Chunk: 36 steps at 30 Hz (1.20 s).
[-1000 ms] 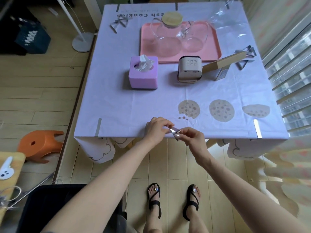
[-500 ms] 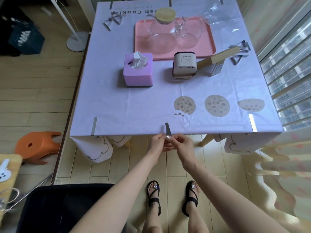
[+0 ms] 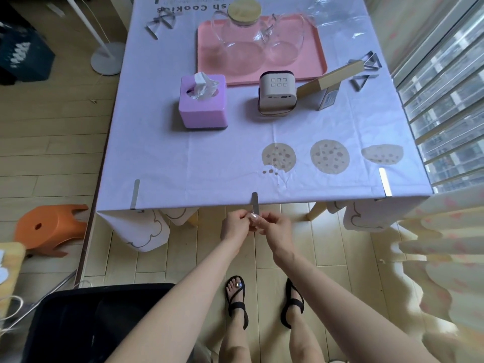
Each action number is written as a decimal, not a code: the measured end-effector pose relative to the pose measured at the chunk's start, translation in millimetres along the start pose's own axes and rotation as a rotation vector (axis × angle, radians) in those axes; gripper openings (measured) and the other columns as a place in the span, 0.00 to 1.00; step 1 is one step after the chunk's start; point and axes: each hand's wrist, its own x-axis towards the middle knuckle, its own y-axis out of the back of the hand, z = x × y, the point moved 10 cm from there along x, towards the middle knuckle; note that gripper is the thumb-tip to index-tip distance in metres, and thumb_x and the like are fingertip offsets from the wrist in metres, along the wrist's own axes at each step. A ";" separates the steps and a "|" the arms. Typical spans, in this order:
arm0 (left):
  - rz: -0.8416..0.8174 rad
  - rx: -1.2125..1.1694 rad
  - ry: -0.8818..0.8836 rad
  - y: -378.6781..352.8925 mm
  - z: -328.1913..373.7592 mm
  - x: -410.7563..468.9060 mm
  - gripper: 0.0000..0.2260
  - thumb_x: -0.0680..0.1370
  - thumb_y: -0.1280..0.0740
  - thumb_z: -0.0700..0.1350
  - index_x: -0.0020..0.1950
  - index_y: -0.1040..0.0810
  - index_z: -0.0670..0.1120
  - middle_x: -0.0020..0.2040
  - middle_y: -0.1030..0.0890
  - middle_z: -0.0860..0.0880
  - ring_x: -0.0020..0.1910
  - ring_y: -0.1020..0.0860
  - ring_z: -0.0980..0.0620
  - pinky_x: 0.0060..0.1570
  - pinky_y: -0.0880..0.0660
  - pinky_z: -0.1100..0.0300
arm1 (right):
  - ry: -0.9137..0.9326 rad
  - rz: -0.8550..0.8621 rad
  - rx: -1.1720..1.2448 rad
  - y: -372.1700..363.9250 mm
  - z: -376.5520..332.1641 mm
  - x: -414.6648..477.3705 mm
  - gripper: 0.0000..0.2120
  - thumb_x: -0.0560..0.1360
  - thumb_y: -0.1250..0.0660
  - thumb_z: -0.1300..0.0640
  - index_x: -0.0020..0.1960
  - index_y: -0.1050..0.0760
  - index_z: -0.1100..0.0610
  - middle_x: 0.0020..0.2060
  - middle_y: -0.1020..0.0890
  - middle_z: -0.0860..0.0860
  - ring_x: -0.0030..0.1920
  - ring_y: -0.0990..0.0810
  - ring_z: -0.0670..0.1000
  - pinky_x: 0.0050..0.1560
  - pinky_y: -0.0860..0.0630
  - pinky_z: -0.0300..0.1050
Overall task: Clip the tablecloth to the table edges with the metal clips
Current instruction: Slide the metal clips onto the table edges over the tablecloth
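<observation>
The left hand (image 3: 234,227) and right hand (image 3: 278,229) pinch the middle metal clip (image 3: 254,203), which, pushed crooked, may bunch the tablecloth (image 3: 209,158)

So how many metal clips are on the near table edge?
3: left clip near one corner, middle clip pinched by left hand and right hand, right clip near the other.

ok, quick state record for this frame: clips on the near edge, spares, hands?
near edge: left clip, middle clip, right clip, all over the tablecloth
middle clip: top arm on the cloth, lower end in both hands
left hand: pinches middle clip below the edge
right hand: pinches middle clip below the edge
spares: far-left pile, right pile, loose on the tablecloth
</observation>
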 end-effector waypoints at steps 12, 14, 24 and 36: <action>0.001 -0.027 -0.017 -2.2 -0.4 0.7 0.11 0.77 0.38 0.42 0.38 0.20 0.45 0.35 0.19 0.46 0.27 0.21 0.54 0.26 0.31 0.68 | -0.038 -0.009 0.080 -3.2 -8.3 -1.8 0.08 0.72 0.30 0.65 0.35 0.26 0.61 0.28 0.25 0.52 0.31 0.27 0.49 0.33 0.28 0.38; -0.004 -0.023 -0.015 -1.3 -2.0 1.6 0.11 0.77 0.38 0.41 0.38 0.20 0.46 0.35 0.19 0.46 0.27 0.21 0.53 0.26 0.31 0.68 | -0.048 -0.002 0.089 -4.1 -8.1 -3.0 0.09 0.72 0.30 0.65 0.34 0.26 0.60 0.28 0.25 0.52 0.32 0.27 0.51 0.34 0.28 0.40; -0.021 0.045 0.015 -4.6 -22.8 0.8 0.10 0.75 0.37 0.42 0.35 0.21 0.48 0.33 0.17 0.46 0.31 0.19 0.49 0.35 0.26 0.62 | -0.097 -0.006 0.120 -3.1 10.3 -9.2 0.08 0.71 0.31 0.68 0.35 0.26 0.62 0.30 0.26 0.56 0.34 0.28 0.51 0.38 0.30 0.43; -0.029 0.039 0.043 -2.4 -21.6 19.8 0.11 0.78 0.39 0.40 0.38 0.22 0.45 0.39 0.18 0.43 0.34 0.20 0.46 0.33 0.24 0.61 | -0.093 0.043 0.143 -5.8 17.3 -5.2 0.12 0.70 0.34 0.73 0.32 0.27 0.60 0.29 0.24 0.52 0.33 0.26 0.48 0.36 0.29 0.34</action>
